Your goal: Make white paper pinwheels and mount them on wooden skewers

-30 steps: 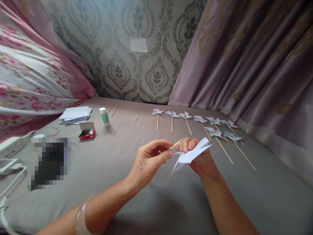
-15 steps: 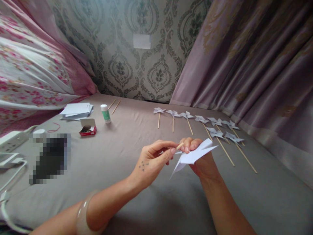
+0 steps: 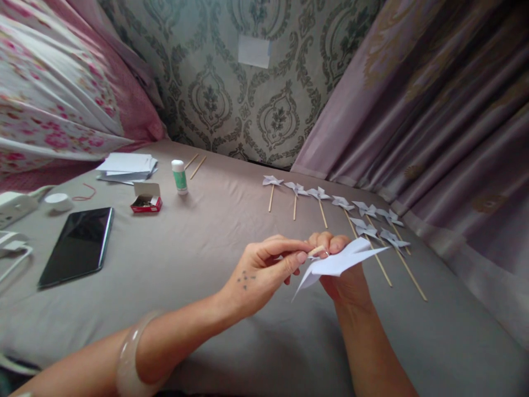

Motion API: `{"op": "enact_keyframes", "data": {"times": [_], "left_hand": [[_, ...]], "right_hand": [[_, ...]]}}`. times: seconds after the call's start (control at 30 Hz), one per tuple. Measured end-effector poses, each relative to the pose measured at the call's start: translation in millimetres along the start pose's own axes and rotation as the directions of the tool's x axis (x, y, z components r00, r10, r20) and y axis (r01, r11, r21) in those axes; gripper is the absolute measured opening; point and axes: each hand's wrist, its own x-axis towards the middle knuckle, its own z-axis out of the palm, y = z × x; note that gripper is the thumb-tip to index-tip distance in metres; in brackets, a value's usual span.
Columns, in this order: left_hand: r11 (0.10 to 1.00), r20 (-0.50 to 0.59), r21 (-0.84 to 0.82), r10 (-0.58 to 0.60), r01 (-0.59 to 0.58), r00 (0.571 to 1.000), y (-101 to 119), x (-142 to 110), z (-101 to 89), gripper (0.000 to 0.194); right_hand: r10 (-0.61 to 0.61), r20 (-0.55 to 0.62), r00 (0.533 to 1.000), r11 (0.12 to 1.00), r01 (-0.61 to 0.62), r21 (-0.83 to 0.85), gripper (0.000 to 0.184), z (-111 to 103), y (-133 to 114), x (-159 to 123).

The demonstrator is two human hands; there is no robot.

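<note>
Between thumb and fingers, my left hand (image 3: 264, 270) pinches a thin wooden stick (image 3: 317, 251), whose tip points toward my other hand. My right hand (image 3: 341, 275) grips a white paper pinwheel (image 3: 341, 263) from behind, its fingers curled over the top edge near the stick's tip. A tiny shiny bit shows where stick and pinwheel meet; whether they are joined I cannot tell. The paper blades hide part of the right palm. Beyond my hands, several finished paper pinwheels (image 3: 318, 193) on sticks lie in rows on the grey cloth (image 3: 231, 209).
At the left lie a black phone (image 3: 76, 242), a white power strip (image 3: 16, 208) and a red string (image 3: 88, 193). Farther back are an open red box (image 3: 146, 205) of small metal pieces, a glue stick (image 3: 179, 177), a paper stack (image 3: 126, 165) and two loose sticks (image 3: 198, 167).
Both hands have shifted slightly right with the pinwheel and stick. The stick's tip now sits closer to the right fingers. The camera view has tilted a little.
</note>
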Motion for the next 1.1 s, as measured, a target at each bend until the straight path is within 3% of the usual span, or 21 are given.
{"op": "enact_keyframes", "data": {"times": [0.17, 0.5, 1.1], "left_hand": [[1.000, 0.013, -0.006, -0.003, 0.003, 1.000, 0.7, -0.5, -0.6, 0.020], [1.000, 0.038, 0.007, 0.013, -0.014, 0.999, 2.1, -1.3, -1.5, 0.016], [0.998, 0.027, 0.000, 0.070, -0.070, 0.997, -2.3, -1.6, -1.5, 0.015]], "right_hand": [[-0.032, -0.040, 0.999, 0.999, 0.030, -0.043, 0.027, 0.5, 0.7, 0.0], [0.012, 0.025, 1.000, 1.000, -0.012, 0.020, 0.019, -3.4, 5.8, -2.4], [0.041, 0.020, 0.999, 0.999, -0.041, 0.007, 0.020, -3.6, 4.5, -3.3]]}}
